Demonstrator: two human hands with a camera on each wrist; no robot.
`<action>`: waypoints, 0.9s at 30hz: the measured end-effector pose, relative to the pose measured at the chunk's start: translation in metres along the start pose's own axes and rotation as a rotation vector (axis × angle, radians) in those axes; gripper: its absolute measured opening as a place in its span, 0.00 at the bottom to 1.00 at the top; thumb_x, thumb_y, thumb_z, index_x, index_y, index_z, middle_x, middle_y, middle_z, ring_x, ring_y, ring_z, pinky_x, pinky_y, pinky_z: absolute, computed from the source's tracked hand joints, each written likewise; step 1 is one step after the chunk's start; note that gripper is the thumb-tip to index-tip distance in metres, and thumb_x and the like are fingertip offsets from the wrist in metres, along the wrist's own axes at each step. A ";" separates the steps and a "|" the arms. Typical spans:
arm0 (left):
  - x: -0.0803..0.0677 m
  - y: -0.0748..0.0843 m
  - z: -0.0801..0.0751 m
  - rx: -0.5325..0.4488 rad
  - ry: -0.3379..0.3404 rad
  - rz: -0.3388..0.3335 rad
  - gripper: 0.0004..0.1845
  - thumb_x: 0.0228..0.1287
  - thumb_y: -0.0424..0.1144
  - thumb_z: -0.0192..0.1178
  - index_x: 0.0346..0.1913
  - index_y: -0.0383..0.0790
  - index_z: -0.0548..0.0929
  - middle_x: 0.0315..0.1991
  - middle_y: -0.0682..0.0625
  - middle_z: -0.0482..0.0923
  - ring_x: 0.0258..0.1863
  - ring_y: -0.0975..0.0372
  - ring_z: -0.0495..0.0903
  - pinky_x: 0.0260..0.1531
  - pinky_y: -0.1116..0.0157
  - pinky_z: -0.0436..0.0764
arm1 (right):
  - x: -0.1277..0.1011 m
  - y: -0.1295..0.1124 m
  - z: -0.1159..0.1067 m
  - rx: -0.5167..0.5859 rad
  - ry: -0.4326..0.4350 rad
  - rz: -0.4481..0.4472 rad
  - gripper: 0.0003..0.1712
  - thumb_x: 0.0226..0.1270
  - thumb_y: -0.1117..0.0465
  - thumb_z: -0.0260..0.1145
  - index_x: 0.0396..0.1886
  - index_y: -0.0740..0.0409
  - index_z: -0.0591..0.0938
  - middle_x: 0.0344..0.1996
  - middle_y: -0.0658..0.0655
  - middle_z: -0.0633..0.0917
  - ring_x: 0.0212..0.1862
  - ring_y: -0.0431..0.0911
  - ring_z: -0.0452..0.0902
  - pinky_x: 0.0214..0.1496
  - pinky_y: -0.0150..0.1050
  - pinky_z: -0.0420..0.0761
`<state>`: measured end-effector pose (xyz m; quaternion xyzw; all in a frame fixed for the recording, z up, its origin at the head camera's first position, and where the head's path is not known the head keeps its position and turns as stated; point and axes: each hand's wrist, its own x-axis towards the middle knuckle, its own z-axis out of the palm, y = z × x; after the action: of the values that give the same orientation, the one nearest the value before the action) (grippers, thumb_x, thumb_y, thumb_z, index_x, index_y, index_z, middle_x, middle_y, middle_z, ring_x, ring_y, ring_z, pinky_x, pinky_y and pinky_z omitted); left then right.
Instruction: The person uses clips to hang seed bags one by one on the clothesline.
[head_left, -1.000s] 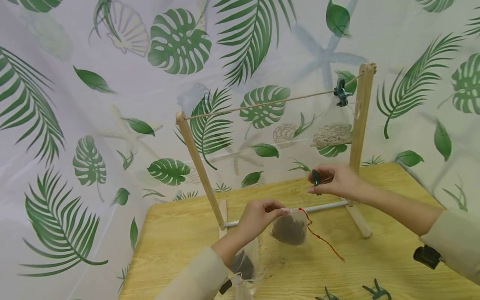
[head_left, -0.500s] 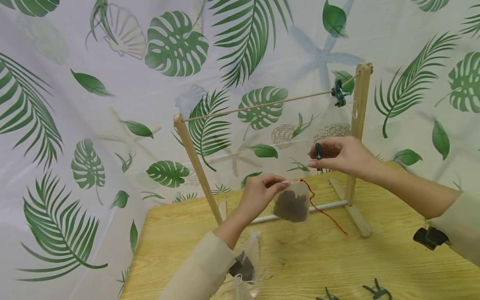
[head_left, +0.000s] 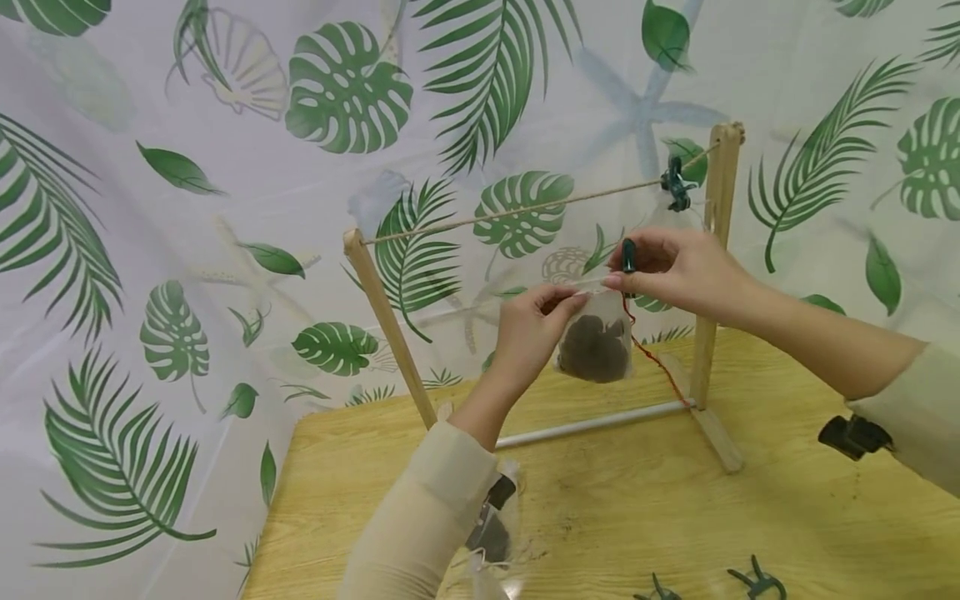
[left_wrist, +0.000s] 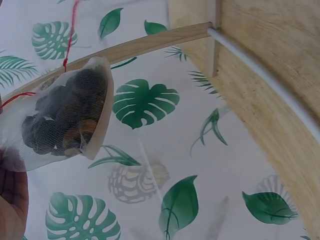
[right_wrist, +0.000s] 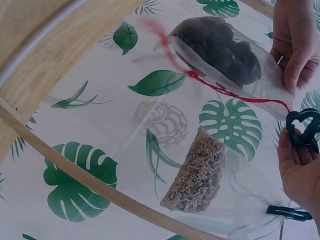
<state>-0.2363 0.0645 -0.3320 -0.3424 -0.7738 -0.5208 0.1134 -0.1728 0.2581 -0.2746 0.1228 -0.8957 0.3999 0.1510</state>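
My left hand [head_left: 558, 304] pinches the top edge of a small mesh bag of dark pieces [head_left: 594, 348] and holds it up in the air, just under the rope line [head_left: 510, 212] of a wooden rack [head_left: 718, 250]. A red drawstring [head_left: 652, 358] trails from the bag. My right hand [head_left: 626, 271] grips a dark green clip [head_left: 628, 254] right beside the bag's top. In the right wrist view the clip [right_wrist: 302, 127] sits in my fingers, near the dark bag [right_wrist: 220, 45]. A second bag of pale pellets [right_wrist: 197, 175] hangs from the rope by another clip [right_wrist: 290, 212].
The rack stands on a wooden table [head_left: 675, 517], with a white rod [head_left: 592, 423] across its base. Another mesh bag [head_left: 491, 525] lies near the front edge under my left forearm. Two spare green clips [head_left: 753, 579] lie at the front right. A leaf-print sheet hangs behind.
Both hands have risen. The dark bag went from just above the table up to below the rope, and the right hand with its clip came up beside the bag's top.
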 end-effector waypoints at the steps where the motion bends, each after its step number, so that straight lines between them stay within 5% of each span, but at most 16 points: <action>1: 0.003 0.002 0.000 0.006 0.014 0.002 0.10 0.62 0.40 0.63 0.38 0.36 0.87 0.31 0.47 0.85 0.28 0.63 0.82 0.27 0.75 0.76 | 0.001 -0.001 -0.001 -0.001 0.014 -0.014 0.12 0.61 0.54 0.69 0.41 0.56 0.81 0.32 0.50 0.84 0.33 0.35 0.80 0.35 0.27 0.76; 10: 0.028 0.014 0.000 -0.020 0.114 -0.010 0.09 0.60 0.39 0.65 0.37 0.36 0.87 0.31 0.47 0.85 0.28 0.67 0.80 0.28 0.76 0.75 | 0.014 -0.018 -0.018 0.007 0.136 -0.067 0.14 0.60 0.55 0.70 0.42 0.56 0.81 0.32 0.41 0.83 0.35 0.28 0.79 0.38 0.21 0.73; 18: 0.050 0.020 0.005 -0.085 0.155 -0.054 0.09 0.61 0.37 0.64 0.38 0.34 0.87 0.32 0.44 0.85 0.28 0.67 0.80 0.29 0.77 0.76 | 0.031 -0.033 -0.032 0.037 0.154 -0.068 0.14 0.61 0.52 0.69 0.41 0.55 0.83 0.32 0.40 0.84 0.35 0.32 0.80 0.40 0.27 0.71; 23: 0.058 0.022 0.005 -0.126 0.163 -0.099 0.10 0.62 0.39 0.64 0.38 0.34 0.87 0.33 0.45 0.85 0.30 0.65 0.81 0.31 0.75 0.77 | 0.044 -0.038 -0.035 0.161 0.141 -0.023 0.13 0.59 0.54 0.70 0.42 0.54 0.85 0.42 0.43 0.85 0.40 0.30 0.80 0.46 0.27 0.73; 27: 0.062 0.025 0.007 -0.096 0.183 -0.090 0.10 0.62 0.41 0.64 0.39 0.36 0.87 0.33 0.46 0.86 0.30 0.65 0.82 0.30 0.75 0.77 | 0.053 -0.042 -0.040 0.313 0.120 0.010 0.11 0.57 0.58 0.72 0.40 0.55 0.86 0.47 0.44 0.85 0.42 0.33 0.80 0.38 0.24 0.75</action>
<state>-0.2649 0.1017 -0.2834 -0.2632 -0.7490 -0.5909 0.1436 -0.2001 0.2558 -0.2008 0.1163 -0.8124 0.5420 0.1810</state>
